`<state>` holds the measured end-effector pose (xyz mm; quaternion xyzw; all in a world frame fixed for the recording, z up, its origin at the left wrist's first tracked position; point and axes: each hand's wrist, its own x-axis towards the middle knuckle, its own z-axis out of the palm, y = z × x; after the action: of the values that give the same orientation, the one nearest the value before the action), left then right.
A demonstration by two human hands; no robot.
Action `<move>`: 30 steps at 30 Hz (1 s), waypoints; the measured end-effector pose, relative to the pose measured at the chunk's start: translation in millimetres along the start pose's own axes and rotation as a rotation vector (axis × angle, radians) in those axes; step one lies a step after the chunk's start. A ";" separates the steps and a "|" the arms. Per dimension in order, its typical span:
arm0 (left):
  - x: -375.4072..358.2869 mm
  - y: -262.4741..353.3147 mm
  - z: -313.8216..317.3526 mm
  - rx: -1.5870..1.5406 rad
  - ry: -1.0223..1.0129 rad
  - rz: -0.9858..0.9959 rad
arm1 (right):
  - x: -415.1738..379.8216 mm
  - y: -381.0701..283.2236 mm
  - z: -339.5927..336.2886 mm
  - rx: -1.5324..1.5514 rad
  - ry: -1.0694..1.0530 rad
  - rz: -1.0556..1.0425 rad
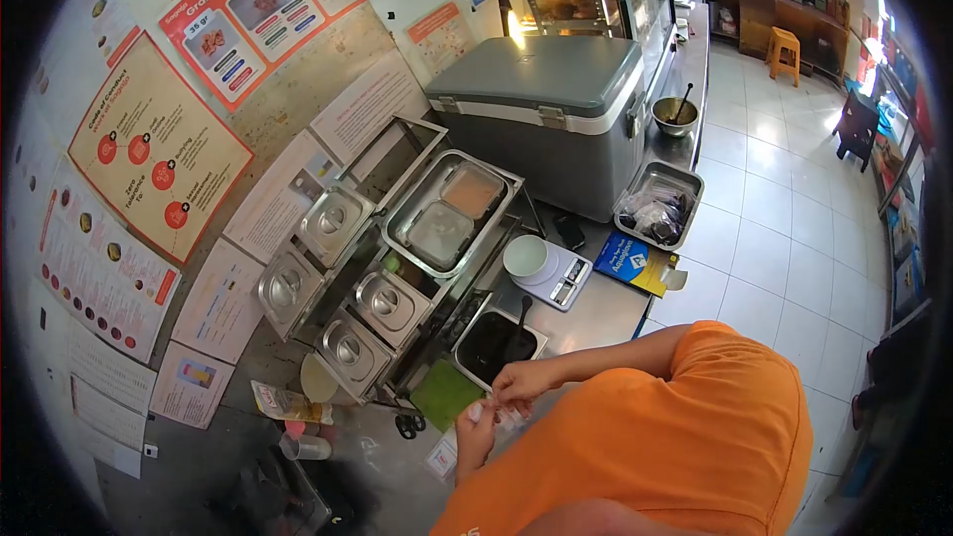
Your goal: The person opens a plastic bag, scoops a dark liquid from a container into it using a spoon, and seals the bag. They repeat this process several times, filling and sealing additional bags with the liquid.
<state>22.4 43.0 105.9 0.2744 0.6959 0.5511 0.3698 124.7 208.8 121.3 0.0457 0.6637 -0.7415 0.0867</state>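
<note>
Steel counter (596, 313): sauce tub (493, 344) beside hands (501, 402), scale (558, 276) beyond.

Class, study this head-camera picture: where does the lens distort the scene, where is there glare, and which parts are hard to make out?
Head view: fisheye lens bends the wall posters and floor tiles into curves, with a dark vignette round the frame; bright glare washes out the display cabinet and the far right windows; the hands are small and soft, so what they hold cannot be told.
</note>
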 end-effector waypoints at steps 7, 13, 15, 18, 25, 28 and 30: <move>4.7 1.5 7.2 0.988 0.246 0.461 | 9.8 16.8 -5.2 -0.971 0.257 -0.212; -0.5 9.1 2.2 1.031 0.232 0.444 | 14.9 24.5 -7.5 -0.844 0.148 -0.535; -3.4 17.4 6.3 0.885 0.228 0.476 | 15.8 28.6 -5.6 -0.884 0.087 -0.621; -3.7 17.4 4.9 0.779 0.175 0.548 | 12.9 18.8 -9.3 -0.922 0.052 -0.298; -5.0 13.2 8.7 0.592 0.019 0.659 | 10.4 17.7 -11.3 -0.883 0.252 -0.480; -5.5 5.2 6.9 0.522 0.056 0.586 | 14.1 21.3 -11.8 -0.778 0.232 -0.542; -11.1 12.8 4.8 0.468 0.109 0.549 | 14.2 14.8 -10.9 -0.643 0.263 -0.597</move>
<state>32.4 40.0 120.1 0.4985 0.7222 0.4694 0.0975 113.0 217.1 103.0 -0.0831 0.8496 -0.4784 -0.2060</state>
